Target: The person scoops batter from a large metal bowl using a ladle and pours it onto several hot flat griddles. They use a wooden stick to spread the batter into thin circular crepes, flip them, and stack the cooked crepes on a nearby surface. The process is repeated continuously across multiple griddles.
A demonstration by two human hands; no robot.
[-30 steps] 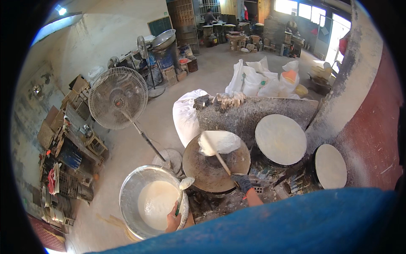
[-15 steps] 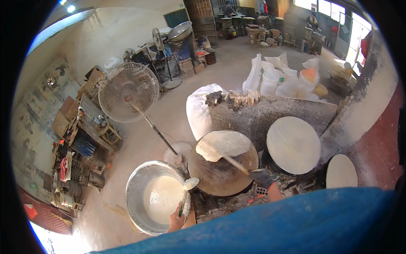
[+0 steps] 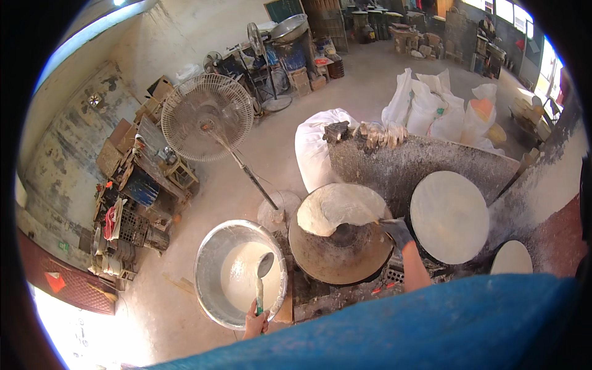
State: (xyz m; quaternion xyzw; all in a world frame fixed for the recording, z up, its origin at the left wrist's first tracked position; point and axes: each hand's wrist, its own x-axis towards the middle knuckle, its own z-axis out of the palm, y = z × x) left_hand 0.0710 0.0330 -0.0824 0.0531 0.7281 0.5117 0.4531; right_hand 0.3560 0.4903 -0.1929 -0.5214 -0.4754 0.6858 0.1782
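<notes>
My left hand is closed around the green-wrapped handle of a ladle, its bowl over a metal basin. Pale batter lies inside the basin. In a dark glove, my right hand grips a wooden-handled spreader at the right side of a round griddle. Only a short piece of the spreader shows; its working end is hard to make out. A sheet of pale batter covers the griddle's far part, with an uneven front edge, while brown griddle surface shows nearer me.
Two more round, pale-covered griddles stand to the right. A soot-stained board rises behind, beside white sacks. A standing fan is beyond the basin. Cluttered shelving lines the left wall. Blue cloth covers the lower edge.
The right hand has moved up and right with the spreader, and the batter sheet reaches further along the griddle's far right. The ladle has swung left over the basin. The view has shifted.
</notes>
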